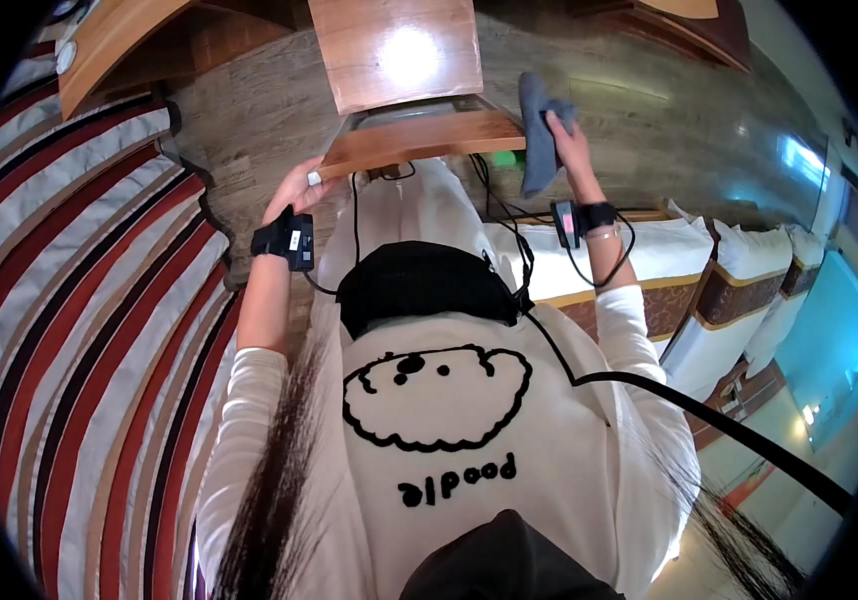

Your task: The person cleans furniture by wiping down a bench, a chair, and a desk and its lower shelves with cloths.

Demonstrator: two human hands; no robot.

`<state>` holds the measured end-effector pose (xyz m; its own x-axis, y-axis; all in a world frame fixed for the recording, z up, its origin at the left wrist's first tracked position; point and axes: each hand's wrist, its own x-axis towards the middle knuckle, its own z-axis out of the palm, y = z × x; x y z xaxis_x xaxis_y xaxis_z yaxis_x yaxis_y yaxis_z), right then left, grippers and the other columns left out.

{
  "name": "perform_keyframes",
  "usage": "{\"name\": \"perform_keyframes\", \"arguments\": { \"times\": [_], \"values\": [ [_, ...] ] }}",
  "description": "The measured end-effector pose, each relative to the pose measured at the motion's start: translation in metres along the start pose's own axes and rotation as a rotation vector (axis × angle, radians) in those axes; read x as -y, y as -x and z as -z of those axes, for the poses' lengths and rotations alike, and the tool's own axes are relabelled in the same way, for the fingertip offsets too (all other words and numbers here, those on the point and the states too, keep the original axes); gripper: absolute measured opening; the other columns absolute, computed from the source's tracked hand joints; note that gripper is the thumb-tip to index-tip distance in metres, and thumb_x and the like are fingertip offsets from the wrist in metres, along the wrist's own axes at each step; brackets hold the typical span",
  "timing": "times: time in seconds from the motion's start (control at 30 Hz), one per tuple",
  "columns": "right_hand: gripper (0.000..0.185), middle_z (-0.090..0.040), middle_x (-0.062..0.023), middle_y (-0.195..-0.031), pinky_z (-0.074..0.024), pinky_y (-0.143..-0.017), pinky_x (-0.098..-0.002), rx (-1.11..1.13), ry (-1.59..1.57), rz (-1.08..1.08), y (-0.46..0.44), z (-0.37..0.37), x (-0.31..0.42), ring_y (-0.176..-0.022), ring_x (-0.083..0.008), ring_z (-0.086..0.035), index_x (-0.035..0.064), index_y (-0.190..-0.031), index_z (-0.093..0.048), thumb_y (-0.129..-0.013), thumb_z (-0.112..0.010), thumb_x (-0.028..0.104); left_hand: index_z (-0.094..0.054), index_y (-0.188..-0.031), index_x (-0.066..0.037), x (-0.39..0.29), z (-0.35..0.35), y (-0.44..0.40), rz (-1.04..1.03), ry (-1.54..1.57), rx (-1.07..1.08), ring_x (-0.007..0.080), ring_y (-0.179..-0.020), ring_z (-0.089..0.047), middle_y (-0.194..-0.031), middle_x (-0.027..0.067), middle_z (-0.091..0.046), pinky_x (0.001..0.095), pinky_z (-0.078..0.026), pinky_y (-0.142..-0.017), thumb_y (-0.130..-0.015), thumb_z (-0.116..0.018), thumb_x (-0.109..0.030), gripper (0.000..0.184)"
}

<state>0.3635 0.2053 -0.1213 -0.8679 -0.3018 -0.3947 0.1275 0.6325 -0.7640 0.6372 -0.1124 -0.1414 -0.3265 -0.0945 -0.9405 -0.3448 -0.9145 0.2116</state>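
A small wooden cabinet (pixel 399 55) stands in front of me with its drawer (pixel 419 140) pulled out. My left hand (pixel 296 188) grips the left end of the drawer front, its fingers partly hidden behind the wood. A small white piece shows at those fingers. In my right hand (pixel 571 145) is a grey cloth (pixel 539 150), bunched and hanging beside the right end of the drawer front. The fingers are closed on the cloth. Little of the drawer's inside shows.
Striped curtains (pixel 79 330) hang along the left. Beds with white linen (pixel 639 250) are on the right. A wooden desk (pixel 139 40) is at upper left, and another wooden piece (pixel 689 25) at upper right. Black cables (pixel 519 240) run from my wrist devices across my front.
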Motion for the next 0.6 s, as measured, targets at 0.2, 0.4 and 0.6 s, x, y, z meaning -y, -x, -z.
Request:
{"name": "perform_keyframes", "arguments": {
  "times": [0.2, 0.4, 0.6],
  "values": [
    [0.035, -0.052, -0.0131, -0.11, -0.0289, -0.095, -0.0467, -0.075, 0.399, 0.724, 0.017, -0.013, -0.001, -0.111, -0.0315, -0.042, 0.0022, -0.102, -0.052, -0.073, -0.063, 0.019, -0.046, -0.112, -0.004, -0.001, 0.003, 0.001, 0.002, -0.181, 0.117, 0.0234, -0.098, -0.051, -0.109, 0.0102, -0.053, 0.0336, -0.039, -0.088, -0.087, -0.04, -0.043, 0.046],
    [0.032, -0.053, -0.0078, -0.11, -0.0294, -0.095, -0.0447, 0.003, 0.658, 0.916, 0.017, -0.031, 0.016, -0.112, -0.027, -0.042, 0.0057, -0.096, -0.052, -0.069, -0.064, 0.018, -0.039, -0.122, 0.001, -0.019, 0.006, 0.023, -0.077, -0.234, 0.283, 0.0176, -0.102, -0.047, -0.113, 0.0105, -0.05, 0.0277, -0.036, -0.09, -0.087, -0.036, -0.05, 0.062],
    [0.039, -0.05, -0.0051, -0.116, -0.0299, -0.094, -0.0409, 0.067, 0.616, 1.039, 0.065, -0.142, 0.053, -0.112, -0.0237, -0.043, 0.01, -0.102, -0.053, -0.067, -0.064, 0.021, -0.027, -0.128, 0.006, -0.019, 0.0, 0.033, -0.098, -0.174, 0.329, 0.0183, -0.109, -0.044, -0.122, 0.0124, -0.043, 0.028, -0.034, -0.094, -0.085, -0.033, -0.055, 0.074]
  ]
}}
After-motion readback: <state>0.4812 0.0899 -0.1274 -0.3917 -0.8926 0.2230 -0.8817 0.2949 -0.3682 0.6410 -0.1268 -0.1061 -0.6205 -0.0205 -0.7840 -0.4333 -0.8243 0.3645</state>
